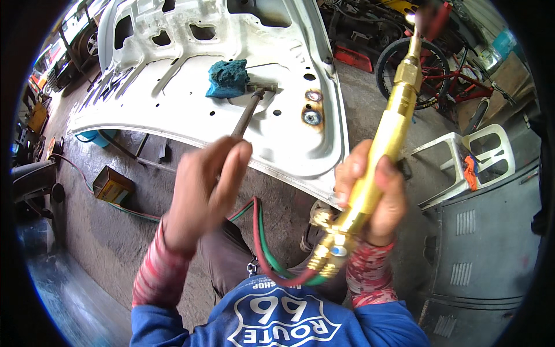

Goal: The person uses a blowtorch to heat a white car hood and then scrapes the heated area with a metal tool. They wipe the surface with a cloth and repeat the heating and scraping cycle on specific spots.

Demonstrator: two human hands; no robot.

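Note:
My right hand (376, 191) is wrapped around a brass gas torch (381, 147), tilted up and to the right. Red and green hoses (260, 243) run from the torch's lower end. My left hand (211, 179), blurred, closes on the handle of a hammer (250, 113). The hammer's head is over a white car panel (191, 124), beside a crumpled teal cloth (227, 78) lying on it. Right of the hammer, two scorched round spots (313, 117) mark the panel. The torch's tip (411, 20) is bright; whether it carries a flame I cannot tell.
A white plastic chair (445, 153) with an orange cloth lies on its side at the right. A red bicycle (451, 81) stands behind it. On the floor at left are a square tin (113, 185) and hose. Grey louvred panels (480, 220) stand at lower right.

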